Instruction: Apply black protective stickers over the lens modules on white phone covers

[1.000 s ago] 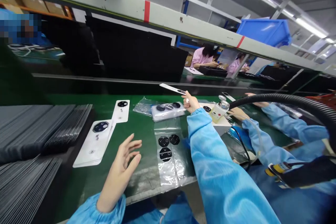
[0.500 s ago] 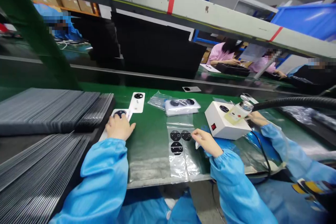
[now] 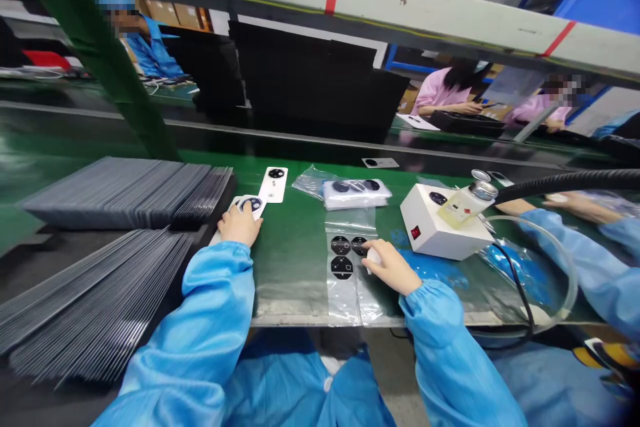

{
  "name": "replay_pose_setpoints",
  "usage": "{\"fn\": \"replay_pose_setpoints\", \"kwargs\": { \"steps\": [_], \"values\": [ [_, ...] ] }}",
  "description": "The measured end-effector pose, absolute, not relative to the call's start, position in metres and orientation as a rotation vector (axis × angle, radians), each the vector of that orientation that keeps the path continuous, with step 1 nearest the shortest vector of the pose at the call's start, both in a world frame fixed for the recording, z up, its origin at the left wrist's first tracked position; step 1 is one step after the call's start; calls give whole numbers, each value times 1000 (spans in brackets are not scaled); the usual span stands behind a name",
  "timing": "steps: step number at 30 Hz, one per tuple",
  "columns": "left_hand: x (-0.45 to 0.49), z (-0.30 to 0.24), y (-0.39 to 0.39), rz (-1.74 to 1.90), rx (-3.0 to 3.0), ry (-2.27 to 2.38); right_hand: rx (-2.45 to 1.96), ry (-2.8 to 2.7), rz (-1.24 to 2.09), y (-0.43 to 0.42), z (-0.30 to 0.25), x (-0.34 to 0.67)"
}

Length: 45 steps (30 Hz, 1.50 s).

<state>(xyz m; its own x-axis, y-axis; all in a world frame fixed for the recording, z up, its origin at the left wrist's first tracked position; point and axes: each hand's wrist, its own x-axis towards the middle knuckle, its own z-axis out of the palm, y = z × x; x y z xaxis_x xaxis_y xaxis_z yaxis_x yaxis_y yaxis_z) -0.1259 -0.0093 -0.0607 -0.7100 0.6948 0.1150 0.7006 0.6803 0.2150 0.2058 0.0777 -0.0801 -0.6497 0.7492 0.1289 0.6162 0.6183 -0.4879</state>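
My left hand (image 3: 240,225) lies curled on a white card (image 3: 249,207) printed with a dark round lens shape, at the edge of the green bench top (image 3: 295,287). My right hand (image 3: 393,267) holds a small white piece (image 3: 371,260) whose end touches or nearly touches a clear film sheet (image 3: 345,280). That sheet carries several black round stickers (image 3: 342,267). My fingers hide most of the white piece, so its shape cannot be told here.
Dark grey sheet stacks (image 3: 125,193) fill the left. A white box with a red switch (image 3: 423,220) holds a glass pump bottle (image 3: 467,203). A black corrugated hose (image 3: 565,180) crosses right, above a co-worker's hand (image 3: 580,208). Pink-clad people work across the bench.
My left hand has moved from open in the air down onto the white card. My right hand has come down from raising a white strip to over the film sheet.
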Motion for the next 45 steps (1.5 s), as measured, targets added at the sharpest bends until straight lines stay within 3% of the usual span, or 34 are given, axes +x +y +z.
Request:
{"fn": "replay_pose_setpoints", "kwargs": {
  "steps": [4, 11, 18, 24, 31, 45],
  "values": [
    [-110, -46, -25, -666, -1259, -2726, -1114, -2378, 465, 68, -70, 204],
    [-2, -43, -52, -1348, -1914, -2311, -847, -2035, 626, 28, -39, 166],
    [24, -42, -55, -2051, -2319, -2453, -770, -1866, 490, 12, -32, 168],
    [30, -35, -61, -2437, -2198, -2512, -660, -2033, 321, 8, -36, 175],
    [34, -38, -63, -2477, -2214, -2493, -605, -2112, -142, 4, -32, 178],
    [43, -33, -75, -1928, -2419, -2356, -744, -1935, 131, -11, -12, 185]
  ]
}}
